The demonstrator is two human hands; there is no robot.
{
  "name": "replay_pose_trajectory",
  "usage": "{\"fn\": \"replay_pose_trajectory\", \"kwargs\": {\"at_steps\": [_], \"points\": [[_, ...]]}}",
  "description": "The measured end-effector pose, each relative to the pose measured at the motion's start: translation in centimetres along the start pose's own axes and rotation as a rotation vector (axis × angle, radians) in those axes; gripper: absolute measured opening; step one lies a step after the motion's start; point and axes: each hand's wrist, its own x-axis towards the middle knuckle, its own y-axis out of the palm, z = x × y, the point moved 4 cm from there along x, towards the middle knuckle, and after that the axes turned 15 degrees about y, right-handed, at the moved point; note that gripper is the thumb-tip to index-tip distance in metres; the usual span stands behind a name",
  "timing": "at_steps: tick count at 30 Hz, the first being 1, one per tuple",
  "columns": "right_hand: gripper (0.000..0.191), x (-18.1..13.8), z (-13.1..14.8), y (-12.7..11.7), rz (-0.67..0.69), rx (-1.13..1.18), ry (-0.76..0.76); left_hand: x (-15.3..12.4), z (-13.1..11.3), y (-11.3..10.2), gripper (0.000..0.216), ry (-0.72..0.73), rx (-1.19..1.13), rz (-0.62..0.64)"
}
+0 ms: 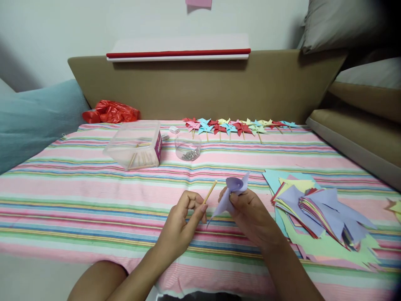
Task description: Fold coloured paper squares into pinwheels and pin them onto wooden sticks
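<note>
My left hand [183, 219] pinches a thin wooden stick [210, 191] that points up and to the right. My right hand [249, 213] grips a folded lilac paper pinwheel [233, 189], its corners curled to the middle. The stick's tip is a little left of the pinwheel and the two are apart. Both hands hover over the striped cloth [94, 196] near its front edge.
A stack of cut coloured paper squares [316, 205] lies to the right. Behind are a clear plastic box of sticks [136, 144], a small clear cup of pins [188, 147], a row of finished pinwheels [238, 126] and a red plastic bag [111, 111].
</note>
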Motion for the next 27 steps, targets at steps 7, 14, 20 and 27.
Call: {"fn": "replay_pose_trajectory", "kwargs": {"at_steps": [7, 14, 20, 27], "points": [[0.007, -0.6, 0.4, 0.8, -0.095, -0.312, -0.209, 0.1, -0.2, -0.7, 0.018, 0.17, 0.205, -0.009], [0.012, -3.2, 1.7, 2.7, -0.198, -0.656, -0.434, -0.1, -1.4, -1.4, 0.032, 0.433, 0.47, -0.05], [0.014, -3.6, 1.9, 2.3, -0.242, -0.706, -0.392, -0.1, -2.0, -1.1, 0.031, 0.51, 0.523, -0.018], [0.013, -3.3, 1.7, 2.3, -0.167, -0.598, -0.371, -0.3, -1.9, -1.1, 0.027, 0.463, 0.475, -0.006]]}}
